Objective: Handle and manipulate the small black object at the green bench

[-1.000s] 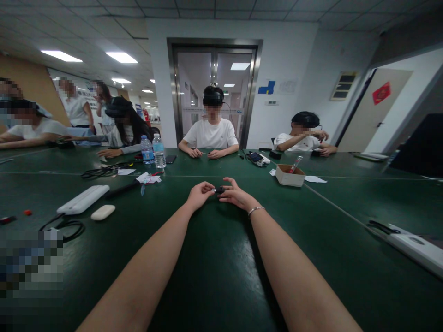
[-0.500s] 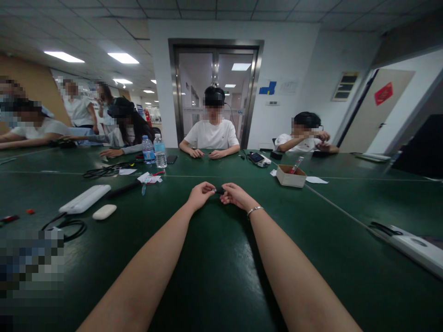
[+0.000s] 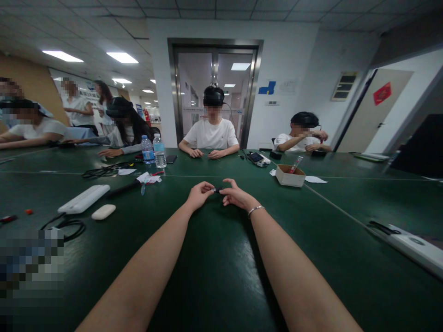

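Note:
Both forearms reach out over the dark green table (image 3: pixel 207 258). Between thumb and fingers, my left hand (image 3: pixel 200 195) pinches a small dark object (image 3: pixel 218 190) with a shiny end on its left side; it is too small to name. My right hand (image 3: pixel 238 195) is beside the object's right end, index finger and thumb spread apart. Whether a right fingertip still touches the object I cannot tell. A silver bracelet (image 3: pixel 256 210) circles the right wrist.
An open box (image 3: pixel 290 179) stands right of my hands, a white power bank-like block (image 3: pixel 84 199) and a small white case (image 3: pixel 104 212) to the left. Two water bottles (image 3: pixel 159 152) stand farther back. A person (image 3: pixel 212 133) in a headset sits opposite; others sit around.
My right hand has opened, its fingers spreading off the small dark object. My left hand keeps its pinch in nearly the same place.

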A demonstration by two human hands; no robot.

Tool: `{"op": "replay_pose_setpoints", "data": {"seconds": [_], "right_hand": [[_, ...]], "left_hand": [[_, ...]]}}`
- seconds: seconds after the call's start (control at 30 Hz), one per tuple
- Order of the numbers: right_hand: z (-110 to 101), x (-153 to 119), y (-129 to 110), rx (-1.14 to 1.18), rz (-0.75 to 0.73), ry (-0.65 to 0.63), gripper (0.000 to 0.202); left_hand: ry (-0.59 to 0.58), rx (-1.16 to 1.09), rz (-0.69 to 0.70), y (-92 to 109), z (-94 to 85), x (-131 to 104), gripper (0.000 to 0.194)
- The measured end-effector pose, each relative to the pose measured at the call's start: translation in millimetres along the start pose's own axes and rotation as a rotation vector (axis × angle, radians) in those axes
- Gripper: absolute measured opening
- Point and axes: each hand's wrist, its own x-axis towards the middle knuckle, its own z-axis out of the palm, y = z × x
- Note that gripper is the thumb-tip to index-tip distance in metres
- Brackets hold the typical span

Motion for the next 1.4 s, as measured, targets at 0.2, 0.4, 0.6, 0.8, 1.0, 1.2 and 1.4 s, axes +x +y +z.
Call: {"op": "replay_pose_setpoints", "data": {"seconds": [0.2,0.4,0.6,0.8,1.0,1.2,1.4], "right_hand": [[1.2,1.5,0.7,-0.069,-0.021,0.017,0.043],[1.5,1.0,0.2,-0.064,0.027,0.033,0.019],[4.2,-0.6,-1.6,-0.05,-0.028,0.013,0.037],[6.2,0.3,-0.8,-0.062,-0.009,0.089,0.021],[7.1,-1.9,-2.2,-0.065,0.029,0.092,0.01],[3.1,-0.3,1.0,-0.035,-0.006,0.049,0.023],[-0.8,-1.4,3.8,-0.03,-0.048,-0.012,0.033]], "left_hand": [[0.001,0.005,0.005,-1.4,0.3,0.6,0.017],[0.003,-0.004,0.008,0.8,0.9,-0.2,0.017],[0.011,0.0,0.007,3.2,1.2,-1.4,0.016],[0.001,0.002,0.008,3.5,1.0,-1.9,0.016],[-0.014,-0.02,0.003,2.1,0.8,-1.4,0.017],[-0.044,-0.021,-0.025,3.1,1.3,-2.0,0.02],[-0.073,-0.059,-0.1,6.5,0.9,-3.4,0.026]]}}
